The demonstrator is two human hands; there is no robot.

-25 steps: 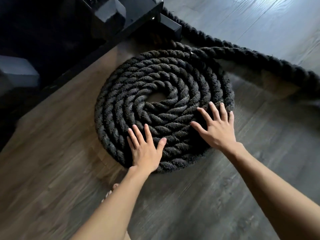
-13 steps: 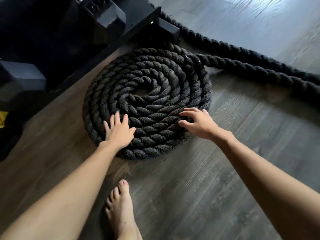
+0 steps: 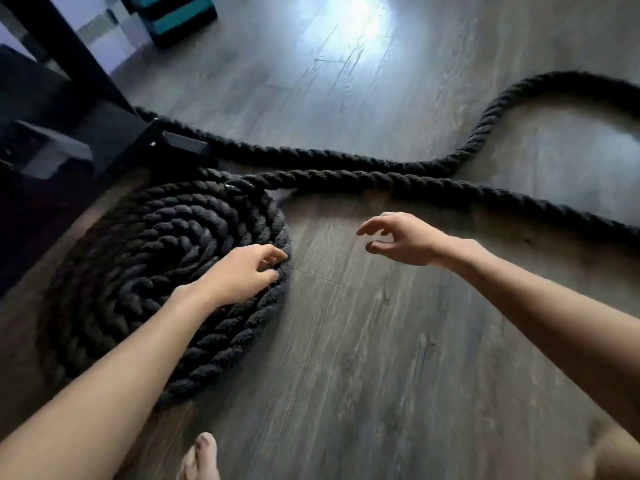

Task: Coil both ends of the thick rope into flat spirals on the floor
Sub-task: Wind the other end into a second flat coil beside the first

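Note:
The thick black rope lies on the wooden floor, with one end wound into a flat spiral at the left. My left hand rests on the spiral's right edge, and its fingers curl round the outer turn. From the top of the spiral, the free rope runs off to the right. A second stretch of rope comes from under the black frame and snakes to the upper right. My right hand hovers over bare floor to the right of the spiral, fingers loosely curled and holding nothing.
A black equipment frame stands at the left, right behind the spiral. A teal and black box sits at the far top. My bare foot is at the bottom edge, below the spiral.
My right hand has lifted off the spiral and moved right, over the floor. My left hand has shifted from the spiral's near left to its right edge. The view has swung right.

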